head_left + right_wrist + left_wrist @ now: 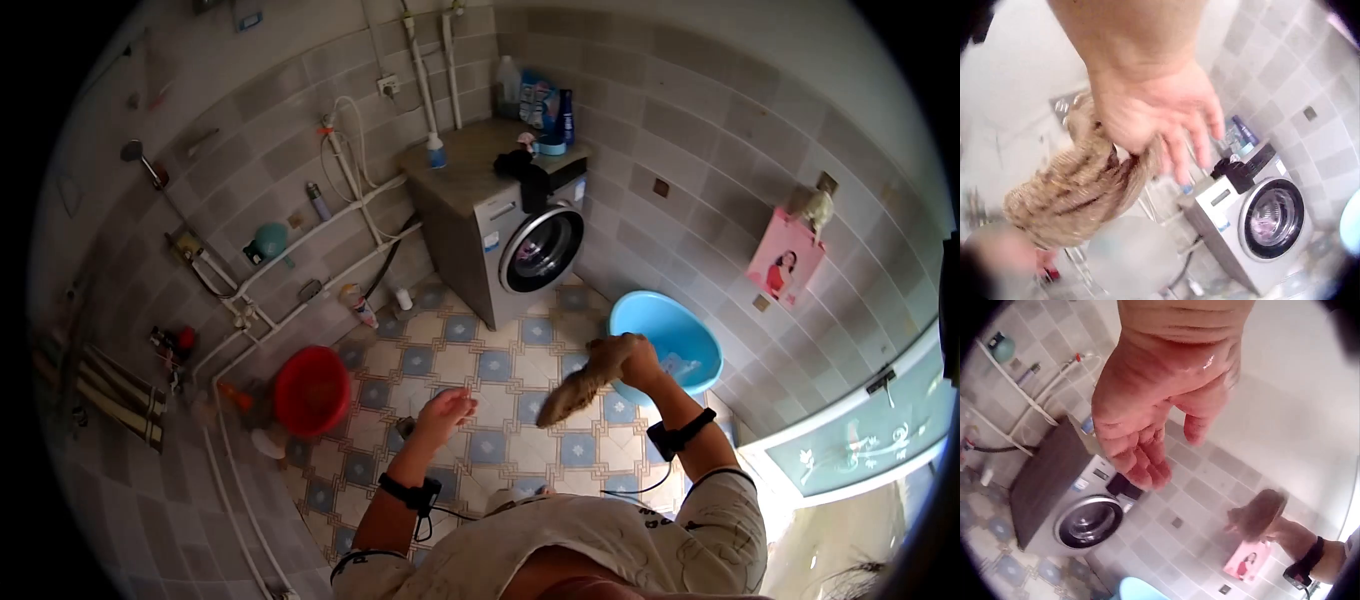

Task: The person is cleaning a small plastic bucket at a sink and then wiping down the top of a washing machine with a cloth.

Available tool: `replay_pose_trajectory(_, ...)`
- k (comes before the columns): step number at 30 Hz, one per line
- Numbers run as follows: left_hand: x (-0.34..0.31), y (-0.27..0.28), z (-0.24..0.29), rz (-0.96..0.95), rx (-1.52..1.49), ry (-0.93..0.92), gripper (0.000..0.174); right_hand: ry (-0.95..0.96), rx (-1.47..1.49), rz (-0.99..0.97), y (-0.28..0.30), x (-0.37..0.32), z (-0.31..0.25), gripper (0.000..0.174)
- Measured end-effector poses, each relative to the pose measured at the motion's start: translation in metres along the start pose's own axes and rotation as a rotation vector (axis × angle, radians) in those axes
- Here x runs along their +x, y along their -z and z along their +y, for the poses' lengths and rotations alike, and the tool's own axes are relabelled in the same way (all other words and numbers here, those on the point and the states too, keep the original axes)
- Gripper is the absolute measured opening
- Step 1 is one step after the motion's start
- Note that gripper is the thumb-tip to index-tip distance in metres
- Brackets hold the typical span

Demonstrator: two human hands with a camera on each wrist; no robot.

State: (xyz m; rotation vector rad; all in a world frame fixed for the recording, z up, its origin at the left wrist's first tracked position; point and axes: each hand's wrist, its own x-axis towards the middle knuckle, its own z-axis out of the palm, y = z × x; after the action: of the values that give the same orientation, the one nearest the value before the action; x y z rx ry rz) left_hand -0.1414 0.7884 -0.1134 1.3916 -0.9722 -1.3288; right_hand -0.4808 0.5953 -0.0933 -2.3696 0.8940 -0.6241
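A brown patterned cloth (580,392) hangs bunched from my right hand (637,362), beside the blue basin. In the right wrist view the cloth (1079,194) drapes by the thumb side of the right hand (1154,119), whose other fingers are spread; the grip itself is partly hidden. My left hand (442,418) is raised over the tiled floor, holding nothing. The left wrist view shows the left hand (1154,406) with loosely bent fingers and the thumb apart. Across from it, the cloth (1264,512) appears at the right hand.
A washing machine (500,235) stands in the corner, with dark cloth (525,172) and bottles on top. On the floor are the blue basin (708,340) at right and a red basin (312,392) at left. A pink bag (787,258) hangs on the wall.
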Motion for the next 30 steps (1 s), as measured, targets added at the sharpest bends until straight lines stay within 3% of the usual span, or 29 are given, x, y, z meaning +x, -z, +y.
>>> replay_pose_trajectory(2, 0.011, 0.033, -0.005, 0.088, 0.0, 0.044, 0.033, -0.231, 0.248, -0.039, 0.017, 0.05, -0.044, 0.024)
replay_pose_trajectory(4, 0.026, 0.056, -0.005, 0.172, -0.003, 0.111, 0.033, -0.176, 0.306, 0.043, 0.014, 0.091, -0.068, 0.022)
replay_pose_trajectory(8, 0.082, 0.08, 0.025, 0.191, -0.037, 0.05, 0.034, 0.078, 0.403, -0.133, -0.004, 0.181, -0.077, 0.023)
replay_pose_trajectory(9, 0.105, 0.085, 0.025, 0.09, 0.002, -0.043, 0.04, 0.187, 0.399, -0.168, -0.012, 0.2, -0.08, 0.024)
replay_pose_trajectory(12, 0.166, 0.076, 0.066, -0.096, 0.344, -0.226, 0.062, 0.21, 0.548, -0.197, -0.028, 0.253, -0.089, 0.026)
replay_pose_trajectory(13, 0.19, 0.073, 0.075, -0.114, 0.342, -0.219, 0.062, 0.192, 0.548, -0.189, -0.031, 0.269, -0.095, 0.026)
replay_pose_trajectory(15, 0.229, 0.067, 0.09, -0.115, 0.633, -0.497, 0.073, 0.223, 0.899, -0.146, -0.028, 0.3, -0.106, 0.031)
replay_pose_trajectory(18, 0.284, 0.077, 0.1, -0.152, 0.431, -0.294, 0.056, 0.177, 0.817, -0.055, -0.008, 0.341, -0.1, 0.039)
replay_pose_trajectory(22, 0.317, 0.116, 0.113, -0.216, 0.266, -0.106, 0.047, 0.059, 0.663, 0.168, -0.017, 0.405, -0.021, 0.042)
replay_pose_trajectory(23, 0.321, 0.126, 0.116, -0.133, 0.083, -0.002, 0.046, 0.053, 0.663, 0.167, -0.02, 0.417, 0.005, 0.042)
replay_pose_trajectory(24, 0.323, 0.136, 0.118, -0.046, -0.099, 0.104, 0.045, -0.1, 0.466, 0.212, -0.025, 0.426, 0.033, 0.051)
replay_pose_trajectory(25, 0.327, 0.145, 0.123, -0.046, -0.1, 0.112, 0.045, -0.248, 0.265, 0.254, -0.03, 0.435, 0.059, 0.061)
replay_pose_trajectory(27, 0.337, 0.162, 0.131, 0.134, -0.226, 0.087, 0.044, -0.309, 0.14, 0.193, -0.033, 0.457, 0.099, 0.069)
replay_pose_trajectory(29, 0.358, 0.184, 0.119, 0.222, -0.17, 0.042, 0.043, -0.347, -0.027, 0.097, -0.037, 0.483, 0.142, 0.085)
replay_pose_trajectory(30, 0.368, 0.195, 0.114, 0.307, -0.113, -0.011, 0.042, -0.348, -0.021, 0.094, -0.04, 0.498, 0.16, 0.085)
